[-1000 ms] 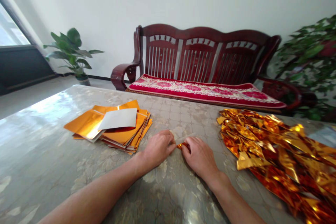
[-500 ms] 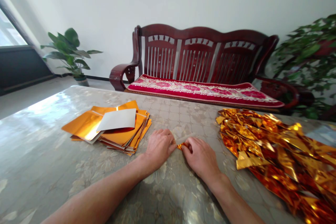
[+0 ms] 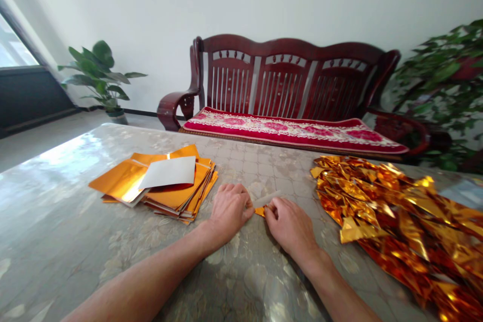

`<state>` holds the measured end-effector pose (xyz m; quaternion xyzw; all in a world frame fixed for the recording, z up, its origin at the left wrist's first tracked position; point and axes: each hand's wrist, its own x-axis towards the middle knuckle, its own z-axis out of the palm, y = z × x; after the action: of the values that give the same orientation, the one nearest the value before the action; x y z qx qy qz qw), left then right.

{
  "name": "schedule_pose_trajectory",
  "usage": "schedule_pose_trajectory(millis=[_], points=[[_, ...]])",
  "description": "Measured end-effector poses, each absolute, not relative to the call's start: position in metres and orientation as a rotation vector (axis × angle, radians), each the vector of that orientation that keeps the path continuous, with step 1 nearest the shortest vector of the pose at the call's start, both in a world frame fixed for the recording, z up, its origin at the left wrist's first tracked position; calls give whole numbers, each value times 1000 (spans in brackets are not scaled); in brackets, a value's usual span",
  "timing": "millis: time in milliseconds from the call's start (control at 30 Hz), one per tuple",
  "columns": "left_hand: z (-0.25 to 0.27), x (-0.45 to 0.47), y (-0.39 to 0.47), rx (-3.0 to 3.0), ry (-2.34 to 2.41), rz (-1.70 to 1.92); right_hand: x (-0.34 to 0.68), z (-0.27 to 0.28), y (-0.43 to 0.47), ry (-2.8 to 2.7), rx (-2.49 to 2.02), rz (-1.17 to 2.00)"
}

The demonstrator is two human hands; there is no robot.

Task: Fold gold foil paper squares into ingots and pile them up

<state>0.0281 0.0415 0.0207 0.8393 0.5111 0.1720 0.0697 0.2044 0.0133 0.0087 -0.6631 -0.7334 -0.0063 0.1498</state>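
Observation:
Between my two hands, on the tabletop, lies a small sheet of gold foil paper [image 3: 260, 211] with its pale back side showing along the far edge. My left hand [image 3: 231, 207] is closed, thumb and fingers pinching the sheet's left end. At its right end my right hand [image 3: 287, 220] pinches the same sheet, fingers curled in. Most of the paper is hidden by the fingers. Left of my left hand is a stack of flat gold foil sheets [image 3: 173, 196], topped by one sheet lying pale side up [image 3: 169, 172].
A large heap of folded gold foil pieces [image 3: 400, 221] covers the table's right side. The table [image 3: 124, 261] has a shiny patterned cover. Beyond it stands a dark red wooden bench [image 3: 287, 80] with a red floral runner [image 3: 275, 126]. Potted plants [image 3: 100, 75] flank it.
My right hand has shifted slightly right, away from my left hand. More of the foil paper, including its pale strip, shows between them. My left hand stays nearly in place.

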Motion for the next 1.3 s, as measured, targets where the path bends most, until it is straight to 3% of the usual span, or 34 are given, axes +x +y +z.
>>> schedule_pose_trajectory(millis=[800, 1300], points=[[12, 32, 32, 2604, 1455, 670, 205, 7, 11, -2070, -1937, -11], [13, 36, 18, 2874, 1263, 309, 202, 8, 8, -2156, -1943, -97]])
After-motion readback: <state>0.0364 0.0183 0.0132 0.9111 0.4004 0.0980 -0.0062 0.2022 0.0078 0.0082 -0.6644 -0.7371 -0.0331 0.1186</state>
